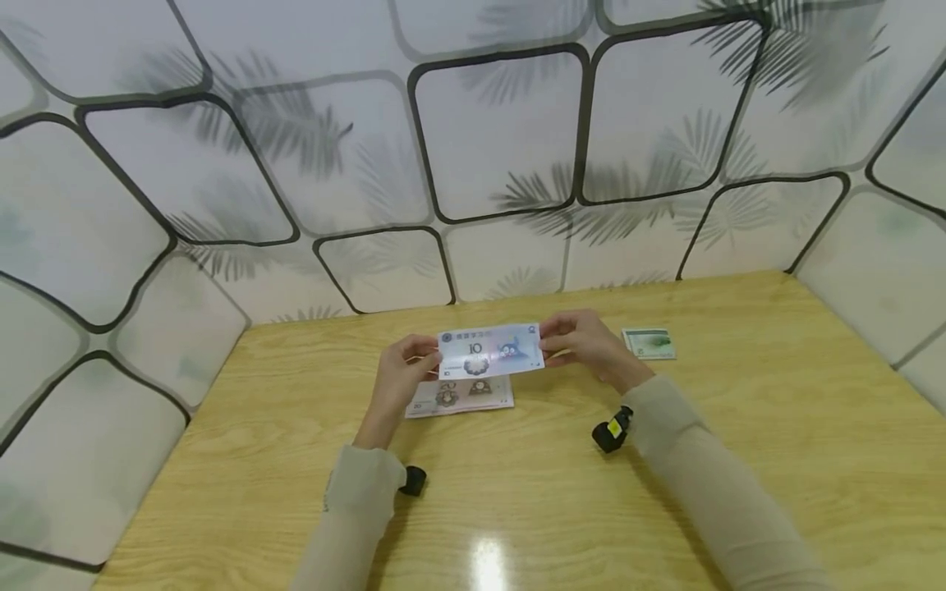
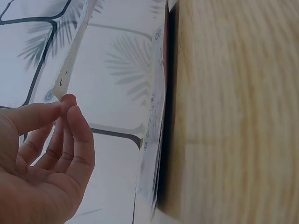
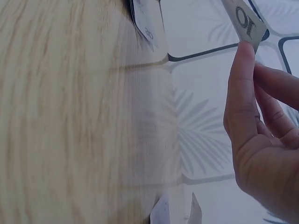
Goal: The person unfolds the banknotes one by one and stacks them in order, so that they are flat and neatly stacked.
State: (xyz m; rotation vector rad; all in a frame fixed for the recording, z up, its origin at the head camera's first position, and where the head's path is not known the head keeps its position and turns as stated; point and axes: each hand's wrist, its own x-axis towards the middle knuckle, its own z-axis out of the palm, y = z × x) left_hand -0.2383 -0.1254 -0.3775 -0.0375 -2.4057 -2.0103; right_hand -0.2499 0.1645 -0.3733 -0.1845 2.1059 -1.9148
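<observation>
A pale blue and purple play banknote (image 1: 491,351) marked 10 is stretched flat between both hands above the table. My left hand (image 1: 405,371) pinches its left edge between thumb and fingers, also seen in the left wrist view, where the note (image 2: 70,65) appears nearly edge-on. At the other end, my right hand (image 1: 584,343) pinches the right edge; the right wrist view shows that corner of the note (image 3: 245,21). Below the raised note lies a pinkish banknote (image 1: 461,398) marked 20, partly covered from view. From the left wrist, several layered notes (image 2: 156,116) show there.
A small green note (image 1: 650,344) lies on the wood-grain table (image 1: 739,394), right of my right hand. A patterned fabric wall (image 1: 502,139) rises behind the table's far edge. Black wrist cameras (image 1: 612,430) hang under both sleeves.
</observation>
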